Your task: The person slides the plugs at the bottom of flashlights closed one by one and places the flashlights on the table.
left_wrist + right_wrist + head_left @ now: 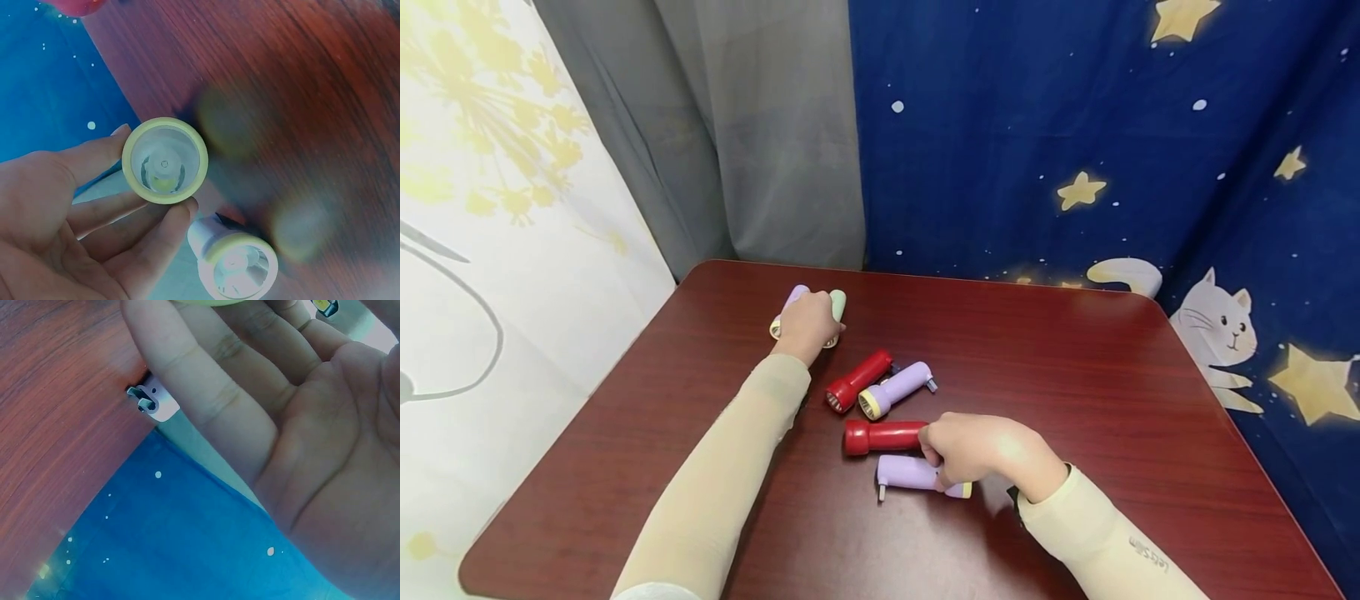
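Note:
At the far left of the table, my left hand (808, 321) grips a pale green flashlight (838, 302), thumb on one side and fingers on the other. Its yellow-rimmed lens (165, 161) faces the left wrist camera. Just beside it lies a purple flashlight (231, 265) with a yellow rim. Nearer the front, my right hand (988, 450) holds another purple flashlight (906, 472) close to its yellow-rimmed end; its fold-out plug sticks out at the left. Beyond that lies a red flashlight (883, 436), whose right end is hidden behind the right fingers.
A second red flashlight (859, 381) and a purple flashlight (897, 390) with its plug out lie side by side mid-table. The dark red table (1037, 350) has rounded corners. Behind it hang a grey curtain (790, 125) and a blue starry curtain (985, 150).

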The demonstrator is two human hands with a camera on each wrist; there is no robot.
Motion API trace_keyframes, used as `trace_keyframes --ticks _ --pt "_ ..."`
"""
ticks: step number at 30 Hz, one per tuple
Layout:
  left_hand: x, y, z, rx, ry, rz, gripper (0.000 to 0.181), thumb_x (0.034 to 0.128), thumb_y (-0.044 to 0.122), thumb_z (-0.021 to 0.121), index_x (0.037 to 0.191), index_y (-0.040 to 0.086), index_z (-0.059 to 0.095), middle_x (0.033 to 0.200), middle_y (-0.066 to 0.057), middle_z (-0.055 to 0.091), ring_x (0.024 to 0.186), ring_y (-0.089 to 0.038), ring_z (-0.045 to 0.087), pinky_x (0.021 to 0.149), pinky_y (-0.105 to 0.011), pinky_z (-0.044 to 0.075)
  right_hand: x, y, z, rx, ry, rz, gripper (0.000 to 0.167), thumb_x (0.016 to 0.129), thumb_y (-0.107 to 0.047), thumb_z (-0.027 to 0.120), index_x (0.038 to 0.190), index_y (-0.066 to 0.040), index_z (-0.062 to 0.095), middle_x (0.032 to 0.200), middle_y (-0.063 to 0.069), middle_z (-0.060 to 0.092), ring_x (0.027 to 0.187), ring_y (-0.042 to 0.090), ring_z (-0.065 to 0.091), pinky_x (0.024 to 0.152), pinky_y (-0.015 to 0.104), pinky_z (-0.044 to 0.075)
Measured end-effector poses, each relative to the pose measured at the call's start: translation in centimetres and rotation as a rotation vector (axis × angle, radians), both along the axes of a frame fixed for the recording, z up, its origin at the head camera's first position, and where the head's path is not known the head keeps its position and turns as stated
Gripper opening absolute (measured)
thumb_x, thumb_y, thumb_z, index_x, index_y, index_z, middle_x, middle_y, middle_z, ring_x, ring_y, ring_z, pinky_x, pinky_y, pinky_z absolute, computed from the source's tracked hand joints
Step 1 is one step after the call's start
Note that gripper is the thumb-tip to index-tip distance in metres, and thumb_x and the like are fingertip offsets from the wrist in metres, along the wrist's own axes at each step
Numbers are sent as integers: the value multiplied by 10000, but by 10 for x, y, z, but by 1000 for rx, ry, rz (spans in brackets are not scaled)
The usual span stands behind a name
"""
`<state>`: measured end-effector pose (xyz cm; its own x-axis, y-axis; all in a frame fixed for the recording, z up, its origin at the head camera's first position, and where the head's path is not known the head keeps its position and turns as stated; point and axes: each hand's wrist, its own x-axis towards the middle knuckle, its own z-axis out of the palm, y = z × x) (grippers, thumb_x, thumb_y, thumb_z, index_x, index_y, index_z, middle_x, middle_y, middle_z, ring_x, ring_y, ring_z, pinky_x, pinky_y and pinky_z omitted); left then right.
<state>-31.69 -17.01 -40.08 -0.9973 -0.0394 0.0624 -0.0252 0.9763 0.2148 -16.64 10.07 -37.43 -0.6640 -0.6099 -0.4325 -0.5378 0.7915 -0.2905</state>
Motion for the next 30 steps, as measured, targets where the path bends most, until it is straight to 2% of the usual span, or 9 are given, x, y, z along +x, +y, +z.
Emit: trace_keyframes --ticks 7,14,23,26,30 --pt "3 0 1 11 26 -11 418 953 394 777 1091 2 728 971 -167 737 948 -315 660 806 -504 617 1 0 0 11 3 4 318 824 -184 898 763 -208 587 731 -80 587 662 85 513 648 274 430" --pt "3 2 6 2 59 -7 343 993 362 717 1015 21 735 920 -158 738 878 -318 674 777 -508 627 0 1 4 -3 -12 18 295 838 -189 887 800 -203 595 747 -81 591 668 79 505 656 269 430" --pt "10 17 24 16 82 -19 335 1026 366 643 880 76 728 837 -129 731 803 -324 707 743 -494 613 -11 11 18 -108 12 52 250 875 -141 803 805 -213 573 689 -83 554 616 71 466 619 254 381" --pt "15 24 32 33 91 -37 366 1037 372 632 808 97 706 755 -104 696 743 -309 691 697 -464 600 -16 16 25 -143 21 47 250 898 -154 805 822 -213 574 702 -85 554 623 67 468 625 252 388" --pt "24 33 42 78 104 -56 373 1039 384 625 803 104 692 703 -89 654 656 -288 655 599 -406 545 -23 24 34 -190 69 42 222 912 -165 801 858 -196 588 724 -82 582 644 65 479 634 242 406"
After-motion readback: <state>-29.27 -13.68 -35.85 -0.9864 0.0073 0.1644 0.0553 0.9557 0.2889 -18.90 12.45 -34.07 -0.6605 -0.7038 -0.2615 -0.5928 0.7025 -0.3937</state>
